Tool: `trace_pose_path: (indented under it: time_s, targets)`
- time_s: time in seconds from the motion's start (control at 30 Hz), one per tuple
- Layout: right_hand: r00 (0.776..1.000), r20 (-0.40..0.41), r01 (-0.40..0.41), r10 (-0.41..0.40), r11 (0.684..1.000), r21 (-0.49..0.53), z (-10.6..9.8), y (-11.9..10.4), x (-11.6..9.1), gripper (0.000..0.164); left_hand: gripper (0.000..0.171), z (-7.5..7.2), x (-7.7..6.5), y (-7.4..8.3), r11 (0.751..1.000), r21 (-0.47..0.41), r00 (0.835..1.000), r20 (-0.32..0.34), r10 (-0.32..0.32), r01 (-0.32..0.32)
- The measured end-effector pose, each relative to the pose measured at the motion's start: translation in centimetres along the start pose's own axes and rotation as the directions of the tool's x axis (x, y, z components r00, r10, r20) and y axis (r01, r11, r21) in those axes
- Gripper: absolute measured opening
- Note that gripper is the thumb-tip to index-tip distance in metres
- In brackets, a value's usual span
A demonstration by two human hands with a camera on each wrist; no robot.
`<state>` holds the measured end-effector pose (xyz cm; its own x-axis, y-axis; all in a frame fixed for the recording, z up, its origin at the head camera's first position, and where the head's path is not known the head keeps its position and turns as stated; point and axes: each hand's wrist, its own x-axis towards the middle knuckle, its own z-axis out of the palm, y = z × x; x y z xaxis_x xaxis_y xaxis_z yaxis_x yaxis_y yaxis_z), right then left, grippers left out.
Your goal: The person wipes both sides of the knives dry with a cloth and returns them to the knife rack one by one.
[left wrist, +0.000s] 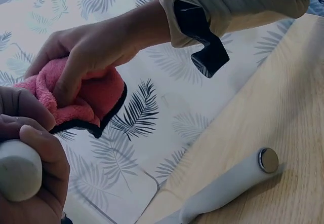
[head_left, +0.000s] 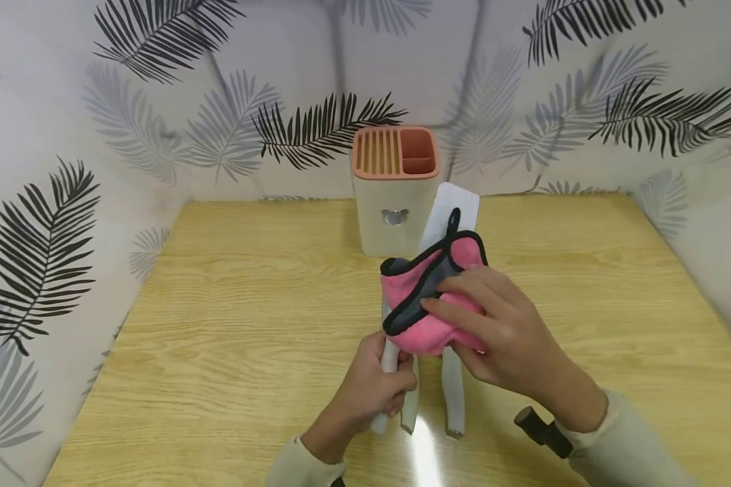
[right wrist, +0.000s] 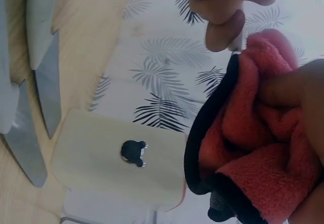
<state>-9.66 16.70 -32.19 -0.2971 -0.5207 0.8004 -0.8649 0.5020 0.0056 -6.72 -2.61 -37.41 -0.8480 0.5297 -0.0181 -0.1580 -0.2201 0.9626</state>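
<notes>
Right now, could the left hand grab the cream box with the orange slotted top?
Probably not yet: the left hand grips a smooth white handle, though the cream box looks unblocked on its left.

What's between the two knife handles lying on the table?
Nothing: the head view shows only bare tabletop, with a streak of glare, between the left handle and the right handle.

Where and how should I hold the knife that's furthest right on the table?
Probably hold the knife by its pale handle, coming low from the person's side, clear of the right hand and pink cloth: the handle points toward the person, while the steel blade points away, toward the beige holder.
</notes>
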Motion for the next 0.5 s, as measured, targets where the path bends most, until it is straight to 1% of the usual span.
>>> trace_pose_path:
  time_s: [0.1, 0.17, 0.23, 0.37, 0.5]
  targets:
    - [0.998, 0.007, -0.059, 0.059, 0.998, 0.009, 0.1, 0.1, -0.2, 0.028, 0.017, 0.0, -0.1, 0.2, 0.998, 0.063, 1.000, 0.007, 0.007, -0.008]
    - [0.995, -0.004, -0.101, 0.101, 0.995, 0.024, 0.2, 0.3, -0.2, 0.030, 0.015, 0.0, -0.1, 0.2, 0.995, 0.101, 1.000, 0.018, 0.020, -0.022]
    - [0.989, -0.024, -0.143, 0.144, 0.989, 0.027, 0.1, 0.6, -0.2, 0.031, 0.014, 0.1, -0.2, 0.2, 0.992, 0.120, 0.999, 0.030, 0.028, -0.031]
    - [0.967, -0.056, -0.248, 0.248, 0.969, 0.016, -0.1, 1.5, -0.2, 0.037, 0.015, 0.4, -0.4, 0.0, 0.992, 0.123, 0.999, 0.033, 0.006, -0.010]
    - [0.936, -0.087, -0.343, 0.341, 0.939, -0.005, -0.3, 3.1, -0.2, 0.037, 0.017, 0.7, -0.7, -0.2, 0.991, 0.123, 0.999, 0.024, -0.046, 0.043]
